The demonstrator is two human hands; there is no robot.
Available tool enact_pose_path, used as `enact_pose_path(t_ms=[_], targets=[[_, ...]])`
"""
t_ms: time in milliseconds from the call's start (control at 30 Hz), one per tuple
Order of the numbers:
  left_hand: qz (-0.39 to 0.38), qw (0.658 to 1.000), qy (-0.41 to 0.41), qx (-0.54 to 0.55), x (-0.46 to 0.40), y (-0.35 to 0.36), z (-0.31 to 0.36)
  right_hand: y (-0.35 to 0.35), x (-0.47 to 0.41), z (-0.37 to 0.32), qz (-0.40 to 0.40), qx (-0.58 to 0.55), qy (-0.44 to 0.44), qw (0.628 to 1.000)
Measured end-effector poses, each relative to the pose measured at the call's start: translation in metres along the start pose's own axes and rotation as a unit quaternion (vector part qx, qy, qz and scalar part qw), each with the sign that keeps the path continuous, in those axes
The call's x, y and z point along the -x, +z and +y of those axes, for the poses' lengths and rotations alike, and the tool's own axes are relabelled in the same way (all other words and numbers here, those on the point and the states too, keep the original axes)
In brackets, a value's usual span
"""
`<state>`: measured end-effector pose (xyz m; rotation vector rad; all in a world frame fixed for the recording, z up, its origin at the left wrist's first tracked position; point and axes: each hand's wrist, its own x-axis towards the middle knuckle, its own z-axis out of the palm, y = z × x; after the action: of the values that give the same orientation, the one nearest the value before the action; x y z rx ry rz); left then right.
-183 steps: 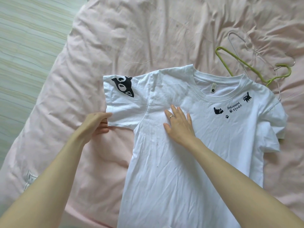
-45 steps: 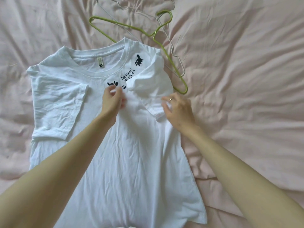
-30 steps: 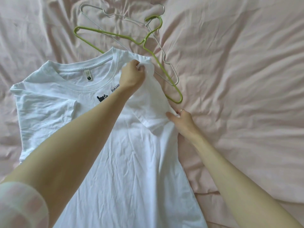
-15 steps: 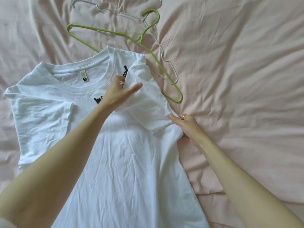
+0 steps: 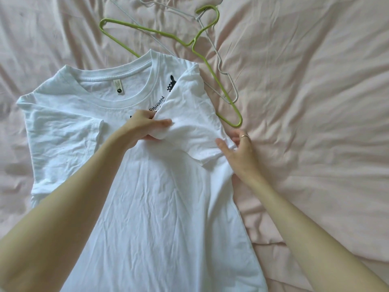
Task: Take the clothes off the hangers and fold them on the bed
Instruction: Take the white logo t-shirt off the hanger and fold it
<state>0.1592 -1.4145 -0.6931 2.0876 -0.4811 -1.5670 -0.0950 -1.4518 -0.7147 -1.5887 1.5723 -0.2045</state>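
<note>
Head view. One white T-shirt (image 5: 160, 207) lies front side up on the bed (image 5: 315, 102), which is covered by a creased pink sheet; the collar points away from the camera and the hem runs out of the lower edge of the picture. The shirt's sleeve on the left of the picture is folded inward over the chest and lies flat. The sleeve on the right of the picture (image 5: 195, 114) is likewise turned inward, and it partly covers a black print of lettering and small animal figures below the collar. One size label (image 5: 118, 87) shows inside the neckline.

Two hands are in view, both on the right-side sleeve. The left hand (image 5: 145, 128) grips a bunch of the sleeve's fabric, with the thumb on top and the fingers curled beneath. The right hand (image 5: 240, 150), wearing one ring, pinches the sleeve's outer corner between thumb and fingers at the shirt's side edge.

Two hangers lie on the bed beyond the collar, one crossing the other: one green hanger (image 5: 210, 66) and one pale grey wire hanger (image 5: 219, 60). The green hanger's lower arm passes just beside the folded sleeve; whether it touches the shirt cannot be told.
</note>
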Motion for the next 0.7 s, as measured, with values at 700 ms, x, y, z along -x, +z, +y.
enact_pose_path(t_ms=[700], targets=[[0.14, 0.984, 0.035, 0.107, 0.016, 0.004, -0.019, 0.015, 0.032, -0.003, 0.062, 0.32, -0.454, 0.829]])
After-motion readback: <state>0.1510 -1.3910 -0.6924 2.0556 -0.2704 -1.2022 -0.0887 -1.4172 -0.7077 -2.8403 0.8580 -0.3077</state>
